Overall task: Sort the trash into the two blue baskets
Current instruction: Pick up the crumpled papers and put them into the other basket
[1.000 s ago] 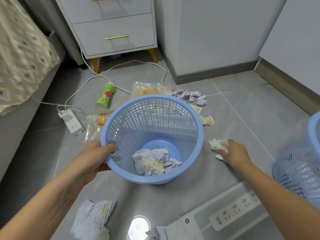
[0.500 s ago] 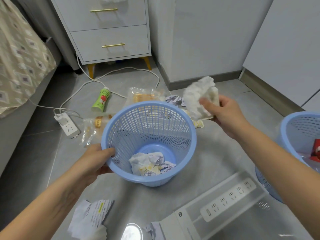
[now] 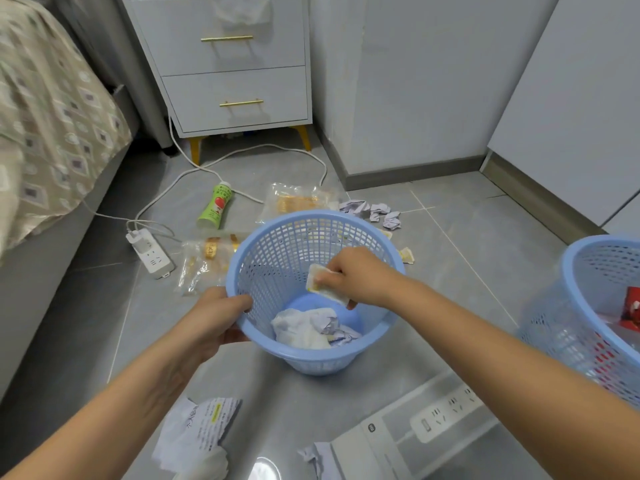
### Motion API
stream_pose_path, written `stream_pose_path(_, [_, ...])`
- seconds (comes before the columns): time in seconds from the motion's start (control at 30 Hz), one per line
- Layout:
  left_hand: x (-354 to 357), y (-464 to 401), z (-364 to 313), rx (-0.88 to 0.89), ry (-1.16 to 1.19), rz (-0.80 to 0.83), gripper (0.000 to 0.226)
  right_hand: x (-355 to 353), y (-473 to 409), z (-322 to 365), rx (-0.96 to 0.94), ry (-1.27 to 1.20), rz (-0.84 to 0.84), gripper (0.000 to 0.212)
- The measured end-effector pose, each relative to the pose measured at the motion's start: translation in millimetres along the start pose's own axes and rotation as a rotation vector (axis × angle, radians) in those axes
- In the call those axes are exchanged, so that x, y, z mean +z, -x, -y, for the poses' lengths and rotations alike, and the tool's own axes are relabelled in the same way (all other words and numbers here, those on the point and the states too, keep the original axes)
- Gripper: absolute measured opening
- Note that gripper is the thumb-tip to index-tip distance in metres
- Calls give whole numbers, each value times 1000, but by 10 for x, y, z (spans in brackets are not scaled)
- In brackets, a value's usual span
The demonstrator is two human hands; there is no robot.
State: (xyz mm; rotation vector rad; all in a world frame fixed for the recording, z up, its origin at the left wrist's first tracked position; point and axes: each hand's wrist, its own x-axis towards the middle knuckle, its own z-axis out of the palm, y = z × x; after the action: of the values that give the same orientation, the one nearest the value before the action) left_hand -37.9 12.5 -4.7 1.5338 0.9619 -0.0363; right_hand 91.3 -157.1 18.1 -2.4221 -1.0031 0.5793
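Note:
A blue mesh basket (image 3: 277, 251) stands on the floor in front of me. My left hand (image 3: 214, 317) grips its near left rim. My right hand (image 3: 360, 275) hovers inside the basket's mouth and pinches a small white and yellow wrapper (image 3: 320, 284). A crumpled white tissue (image 3: 299, 329) and printed paper scraps lie at the basket's bottom. A second blue basket (image 3: 581, 261) stands at the right edge, with a red packet (image 3: 632, 306) inside.
Beyond the basket lie a green bottle (image 3: 215, 209), two clear snack wrappers (image 3: 298, 199) (image 3: 204, 258), crumpled paper balls (image 3: 375, 211) and a white power strip (image 3: 149, 252) with cords. A printed leaflet (image 3: 199, 431) and a power-strip box (image 3: 415, 427) lie near me. A bed is left, a nightstand behind.
My right hand lifted the white tissue off the floor and brought it over the basket. The tissue now lies inside, and the hand holds a small wrapper there. My left hand stayed on the rim.

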Motion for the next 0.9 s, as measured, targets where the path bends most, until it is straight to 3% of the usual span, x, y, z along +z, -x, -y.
stream_pose_path(0.1, [-11, -22, 9, -4, -20, 7, 26, -55, -76, -7, 48, -220, -156, 37])
stream_pose_path(0.27, [-26, -37, 26, -6, -32, 19, 29, 50, -147, 2, 55, 38, -7, 35])
stream_pose_path(0.33, [-43, -6, 20, -5, -15, 47, 29, 42, -128, -11, 61, 17, -59, 45])
stream_pose_path(0.47, [-231, 17, 29, -92, 145, 127, 45, -50, -54, -80, -6, -36, -222, 20])
stream_pose_path(0.53, [-376, -30, 112, -143, 193, 58, 50, -83, 13, -125, -14, -51, -267, 18])
stream_pose_path(0.67, [-523, -114, 442, -141, 12, -69, 22, -93, 114, -192, -14, -37, -314, 19])
stream_pose_path(0.8, [-497, -168, 648, -199, -61, -8, 19, -20, 237, -166, -42, 62, -383, 18])
stream_pose_path(0.9, [-515, -245, 772, -66, -327, -23, 15, 37, 327, -175, 6, 237, -507, 27])
